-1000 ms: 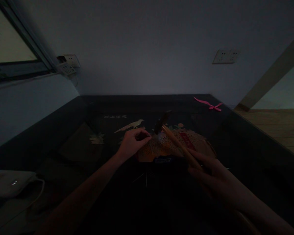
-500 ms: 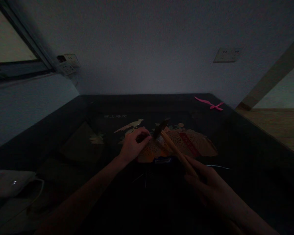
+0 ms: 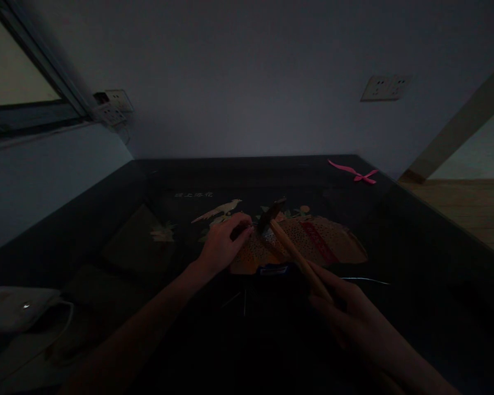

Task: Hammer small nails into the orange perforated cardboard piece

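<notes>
The scene is very dim. My right hand [image 3: 346,307] grips the wooden handle of a small hammer [image 3: 290,249], whose dark head rests low over the left part of an orange, dotted, fan-shaped piece [image 3: 313,244] lying on the dark table [image 3: 415,230]. My left hand [image 3: 226,241] is pinched at the piece's left edge, right beside the hammer head; what its fingertips hold is too small and dark to make out. A few thin nails or pins [image 3: 243,300] lie on the table just in front of the piece.
A pink ribbon [image 3: 356,173] lies at the table's far right corner. A white device with a cable [image 3: 16,307] sits at the near left. The tabletop shows a pale bird and flower picture [image 3: 218,209]. Wall sockets [image 3: 385,88] are behind; a wooden floor lies to the right.
The hammer head has come down from above the piece to just over its left part beside my left fingers. My left hand has stayed in place.
</notes>
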{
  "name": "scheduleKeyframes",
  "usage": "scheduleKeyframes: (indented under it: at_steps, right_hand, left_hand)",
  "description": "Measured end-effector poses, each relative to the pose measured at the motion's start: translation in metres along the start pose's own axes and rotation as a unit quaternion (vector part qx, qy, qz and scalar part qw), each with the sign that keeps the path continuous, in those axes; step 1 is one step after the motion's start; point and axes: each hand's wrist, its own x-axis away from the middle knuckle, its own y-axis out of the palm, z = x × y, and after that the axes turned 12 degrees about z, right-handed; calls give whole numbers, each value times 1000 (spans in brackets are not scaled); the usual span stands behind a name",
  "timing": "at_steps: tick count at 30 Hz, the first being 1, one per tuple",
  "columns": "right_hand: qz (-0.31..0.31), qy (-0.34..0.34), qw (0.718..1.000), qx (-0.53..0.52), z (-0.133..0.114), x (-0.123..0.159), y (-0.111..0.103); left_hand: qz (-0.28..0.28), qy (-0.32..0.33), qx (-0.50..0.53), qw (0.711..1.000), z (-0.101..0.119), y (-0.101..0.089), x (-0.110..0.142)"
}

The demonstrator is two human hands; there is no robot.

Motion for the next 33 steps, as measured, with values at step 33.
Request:
scheduleKeyframes:
  at_steps: [33]
  right_hand:
    - [58, -42, 992, 107, -48, 10, -21]
  left_hand:
    - [-6, -44, 14, 999, -4, 4, 2]
